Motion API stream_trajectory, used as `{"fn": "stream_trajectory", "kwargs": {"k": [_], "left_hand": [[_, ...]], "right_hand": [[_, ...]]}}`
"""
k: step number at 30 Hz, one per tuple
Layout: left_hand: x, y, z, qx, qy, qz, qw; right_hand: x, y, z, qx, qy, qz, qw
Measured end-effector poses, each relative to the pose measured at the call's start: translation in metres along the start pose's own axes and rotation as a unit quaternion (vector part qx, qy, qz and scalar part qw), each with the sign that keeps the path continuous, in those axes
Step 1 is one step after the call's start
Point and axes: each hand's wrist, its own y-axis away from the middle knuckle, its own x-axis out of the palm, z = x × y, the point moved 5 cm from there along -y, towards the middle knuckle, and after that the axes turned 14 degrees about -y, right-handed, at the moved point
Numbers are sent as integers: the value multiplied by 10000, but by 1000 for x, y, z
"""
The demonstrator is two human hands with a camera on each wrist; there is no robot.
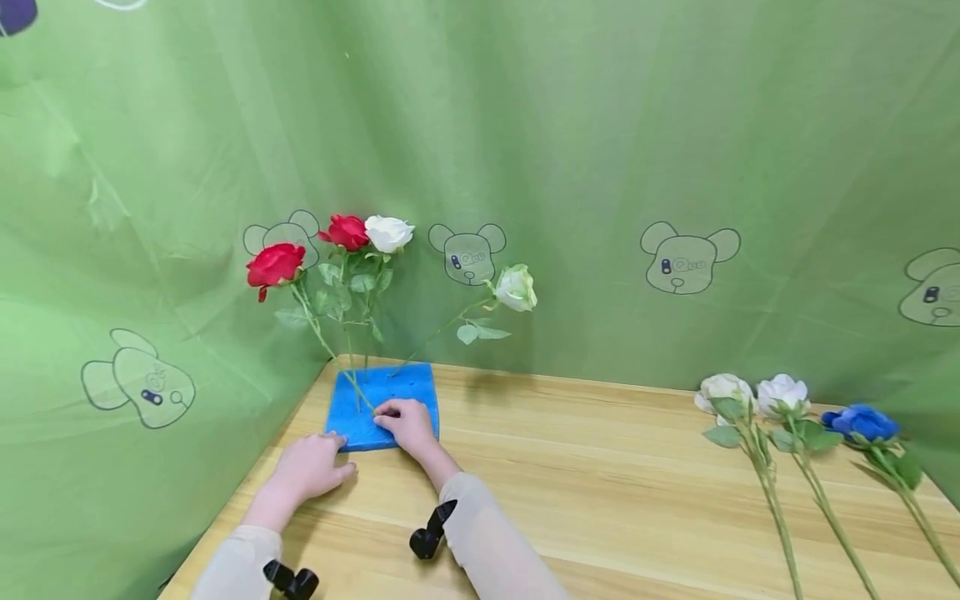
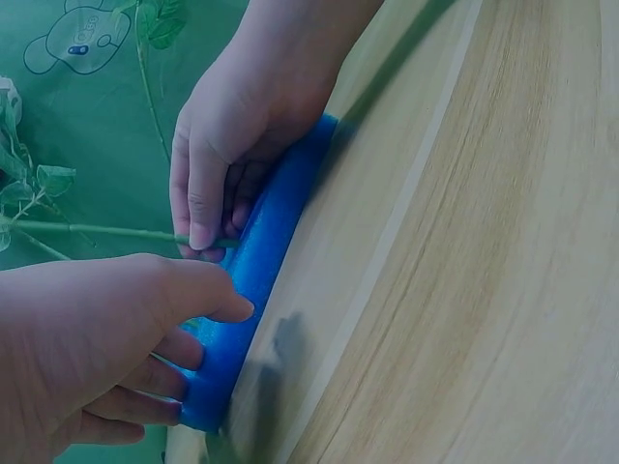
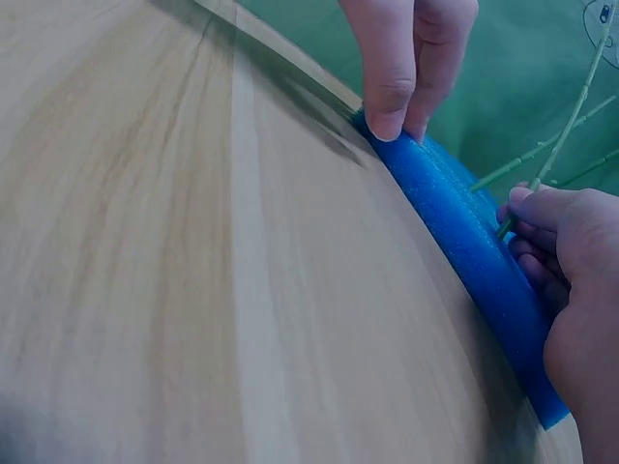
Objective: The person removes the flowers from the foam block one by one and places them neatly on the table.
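Two pale sleeves (image 1: pixel 498 537) reach in from the bottom of the frame across a wooden table (image 1: pixel 570 475). At lower left, a person's left hand (image 1: pixel 306 468) rests its fingertips on the near left corner of a blue foam block (image 1: pixel 417 390), thumb spread apart from the fingers. Just beside it, the right hand (image 1: pixel 411 429) pinches the lower stem of a red rose (image 1: pixel 276 265), leaning toward the left, at the foam's top; whether its tip is sunk in cannot be told. At lower right, a white rose (image 1: pixel 724 392), a second white bloom (image 1: pixel 782 393) and a blue rose (image 1: pixel 862 423) lie flat, apparently the flowers left to plant. Farther back, left of center, three stems already stand in the block: another red rose (image 1: pixel 348 232), an upright white rose (image 1: pixel 389 234) and a pale green rose (image 1: pixel 516 288) tilting right. By that count, the work looks about half done. Green cloth (image 1: pixel 585 125) hangs behind.
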Motion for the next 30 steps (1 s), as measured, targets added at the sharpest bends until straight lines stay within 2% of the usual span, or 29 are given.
{"fn": "stream_trajectory", "kwargs": {"k": [8,14,21,30], "left_hand": [[-2,0,-1,38,5,94,9999],[-1,1,-2,38,62,73,9999],[1,0,-5,37,123,37,9999],[1,2,-3,-55,161,100,9998]], "right_hand": [[-5,0,-1,5,-402,117,9991],[-8,3,-3,-222,-587,192,9978],[-13,4,-8,-431,-1181,332,9915],[-18,7,-11,-305,-1646,312,9854]]}}
